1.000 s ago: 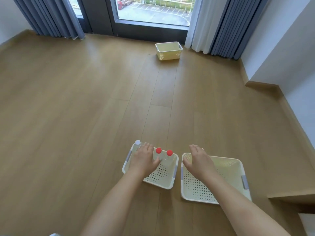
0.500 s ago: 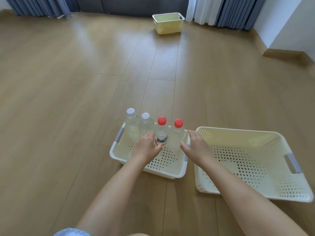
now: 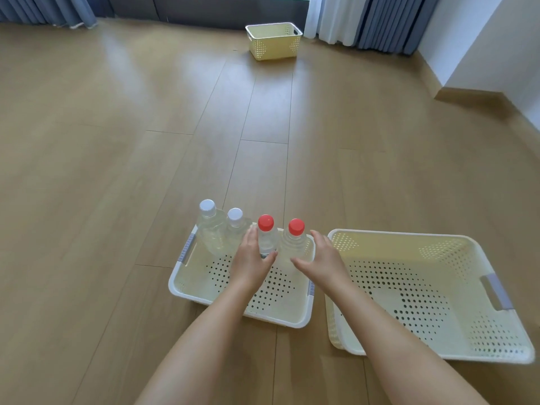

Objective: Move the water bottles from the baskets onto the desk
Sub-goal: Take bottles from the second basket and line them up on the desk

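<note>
A: What's up w/ the hands?

B: Nearest first: left hand [image 3: 253, 257] is wrapped round the body of a red-cap bottle [image 3: 266, 238], thumb on the near side, fingers at the far side. Right hand [image 3: 323, 263] has fingers spread and relaxed, just beside the 2nd red-cap bottle [image 3: 293, 244] at its 3 o'clock. Can't tell if it's touching yet; it grips nothing.

A: And the bottles?

B: Four, all upright along the far wall of the small basket [image 3: 187, 290], at 12 o'clock from the person. Two white-cap bottles [image 3: 210, 226] on the left, the two red ones on the right, packed touching or near enough. The big basket [image 3: 493, 293] at 2 o'clock holds nothing I can see. Further off at 12, a yellow basket [image 3: 273, 42] sits by the curtains [image 3: 344, 19]. No desk in sight.

A: How'll they handle?

B: Clear plastic, look full, so prob. some weight for their size. Thin walls will likely give if squeezed hard. Smooth sides, maybe slick. I'd take each mid-body or at the neck under the cap, one per hand, and lift straight up so the neighbours don't tip.

A: Risk?

B: Knocking the white-cap pair over, I'd guess.
</note>
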Demonstrator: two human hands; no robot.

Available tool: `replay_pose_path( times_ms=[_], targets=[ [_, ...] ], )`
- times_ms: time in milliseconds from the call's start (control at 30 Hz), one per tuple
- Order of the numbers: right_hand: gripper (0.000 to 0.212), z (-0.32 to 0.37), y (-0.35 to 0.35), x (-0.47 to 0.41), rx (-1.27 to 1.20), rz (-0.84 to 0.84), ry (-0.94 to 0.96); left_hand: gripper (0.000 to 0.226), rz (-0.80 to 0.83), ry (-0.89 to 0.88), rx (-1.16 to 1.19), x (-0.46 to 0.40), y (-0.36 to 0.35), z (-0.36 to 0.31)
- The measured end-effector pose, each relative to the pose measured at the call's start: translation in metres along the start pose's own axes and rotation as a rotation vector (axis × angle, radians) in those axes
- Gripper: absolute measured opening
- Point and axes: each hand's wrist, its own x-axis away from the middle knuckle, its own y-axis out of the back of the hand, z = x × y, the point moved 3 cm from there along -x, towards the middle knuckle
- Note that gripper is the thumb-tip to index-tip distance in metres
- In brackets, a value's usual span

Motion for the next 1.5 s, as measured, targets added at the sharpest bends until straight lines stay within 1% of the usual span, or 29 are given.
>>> replay_pose_path(
  times_ms=[67, 200, 300, 367, 533, 700, 867, 1033, 1100, 1167, 1233, 1300, 1367, 1400, 1433, 1467, 1500],
  targets=[
    [0.078, 0.001, -0.002, -0.008, -0.013, 0.007, 0.016, 0.078, -0.024, 0.021, 0.022, -0.003, -0.005, 0.002],
    [0.075, 0.0, -0.006, -0.024, -0.098, -0.004, 0.045, 0.081, -0.064, -0.013, -0.089, -0.015, -0.012, 0.005],
    [0.072, -0.003, -0.015, -0.034, -0.13, 0.022, 0.056, 0.081, -0.111, 0.017, -0.107, -0.023, -0.015, 0.006],
    [0.072, -0.007, -0.02, -0.039, -0.143, 0.029, 0.042, 0.079, -0.116, 0.045, -0.107, -0.027, -0.018, 0.005],
    [0.061, -0.014, -0.028, -0.046, -0.135, 0.001, 0.034, 0.068, -0.154, 0.087, -0.111, -0.03, -0.022, 0.004],
    [0.059, -0.017, -0.031, -0.044, -0.13, -0.006, 0.078, 0.071, -0.175, 0.114, -0.137, -0.031, -0.025, 0.004],
    [0.061, -0.019, -0.032, -0.035, -0.125, 0.002, 0.088, 0.062, -0.188, 0.163, -0.16, -0.03, -0.026, -0.001],
    [0.062, -0.023, -0.014, -0.021, -0.167, 0.0, 0.073, 0.058, -0.227, 0.12, -0.066, -0.015, -0.016, -0.012],
    [0.06, -0.022, -0.002, -0.015, -0.21, -0.011, 0.094, 0.058, -0.248, 0.061, -0.033, -0.005, -0.006, -0.019],
    [0.061, -0.016, 0.012, -0.009, -0.202, 0.0, 0.145, 0.057, -0.241, -0.01, 0.037, 0.004, 0.01, -0.025],
    [0.058, -0.009, 0.027, -0.007, -0.227, 0.005, 0.172, 0.055, -0.221, -0.015, 0.255, 0.007, 0.03, -0.027],
    [0.051, 0.001, 0.048, 0.0, -0.351, -0.026, 0.187, 0.055, -0.184, 0.008, 0.487, 0.012, 0.054, -0.031],
    [0.049, 0.01, 0.068, 0.007, -0.52, -0.052, 0.164, 0.054, -0.153, 0.024, 0.679, 0.016, 0.079, -0.034],
    [0.051, 0.013, 0.077, 0.008, -0.618, -0.045, 0.145, 0.058, -0.117, 0.035, 0.781, 0.018, 0.09, -0.036],
    [0.056, 0.016, 0.084, 0.01, -0.732, -0.03, 0.119, 0.072, -0.079, 0.041, 0.873, 0.019, 0.1, -0.036],
    [0.066, 0.019, 0.089, 0.012, -0.849, -0.009, 0.087, 0.09, -0.05, 0.04, 0.931, 0.02, 0.108, -0.037],
    [0.081, 0.022, 0.094, 0.012, -0.95, 0.017, 0.064, 0.102, -0.033, 0.025, 0.968, 0.022, 0.115, -0.037]
  ],
)
